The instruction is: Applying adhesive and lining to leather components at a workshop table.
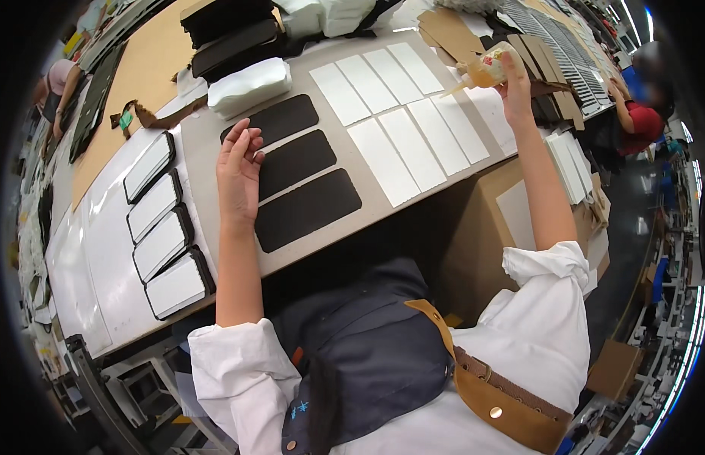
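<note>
My right hand (pixel 517 89) is closed round a squeeze bottle (pixel 485 70) of yellowish liquid, its narrow nozzle tilted down to the left above the far right end of the white strips. My left hand (pixel 237 171) is raised beside the black rectangular panels, fingers loosely curled and apart, holding nothing I can see. Three black panels lie in a column: a far one (pixel 284 121), a middle one (pixel 299 161) and a near one (pixel 311 210), the first two partly behind my hand. Right of them, white rectangular strips (pixel 383 155) lie side by side in two rows on a grey board (pixel 292 254).
On the left stand several stacks of black-edged white pieces (pixel 178 284). A white folded stack (pixel 249 87) and black stacks (pixel 235 49) are at the back. Cardboard pieces (pixel 451 34) lie at the far right, above a cardboard box (pixel 481 220). Other people work left and right.
</note>
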{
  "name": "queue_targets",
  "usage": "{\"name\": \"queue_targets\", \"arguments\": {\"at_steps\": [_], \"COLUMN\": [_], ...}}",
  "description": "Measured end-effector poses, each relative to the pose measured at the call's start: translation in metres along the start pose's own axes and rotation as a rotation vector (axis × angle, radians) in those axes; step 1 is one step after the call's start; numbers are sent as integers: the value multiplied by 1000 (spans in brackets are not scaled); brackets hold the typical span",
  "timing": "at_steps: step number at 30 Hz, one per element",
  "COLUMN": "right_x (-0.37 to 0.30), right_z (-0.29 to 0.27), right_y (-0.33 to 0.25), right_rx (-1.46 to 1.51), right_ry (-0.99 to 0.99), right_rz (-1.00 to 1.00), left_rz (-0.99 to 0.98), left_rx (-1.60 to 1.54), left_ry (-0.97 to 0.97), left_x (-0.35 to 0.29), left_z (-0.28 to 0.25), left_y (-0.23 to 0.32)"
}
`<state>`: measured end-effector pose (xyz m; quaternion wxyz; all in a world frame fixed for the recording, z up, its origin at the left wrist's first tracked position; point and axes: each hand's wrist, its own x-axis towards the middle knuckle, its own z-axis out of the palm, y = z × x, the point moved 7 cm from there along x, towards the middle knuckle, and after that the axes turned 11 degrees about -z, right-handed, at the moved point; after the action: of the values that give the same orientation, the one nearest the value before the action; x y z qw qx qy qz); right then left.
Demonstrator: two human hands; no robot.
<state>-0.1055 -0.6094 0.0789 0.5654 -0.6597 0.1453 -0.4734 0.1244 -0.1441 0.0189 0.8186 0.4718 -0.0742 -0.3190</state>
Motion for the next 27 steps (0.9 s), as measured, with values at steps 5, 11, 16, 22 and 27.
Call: {"name": "queue_targets", "arguments": {"at_steps": [5,11,16,22,27], "right_x": [5,7,5,-7,-20], "right_z": [12,16,10,3,-11], "right_y": [7,11,13,4,-1], "right_rx": [-22,-77,-86,-96,-96], "right_ry": [-46,-62,-73,-95,-99], "right_rz": [-19,-13,17,57,83], "left_rz": [-4,6,16,18,15], "left_rx": [-2,6,-4,7,14], "left_ry": [13,1,-17,-18,-19], "left_x": [-1,-2,-2,0,0], "left_z": [1,2,4,3,3], "left_y": [0,0,1,1,2]}}
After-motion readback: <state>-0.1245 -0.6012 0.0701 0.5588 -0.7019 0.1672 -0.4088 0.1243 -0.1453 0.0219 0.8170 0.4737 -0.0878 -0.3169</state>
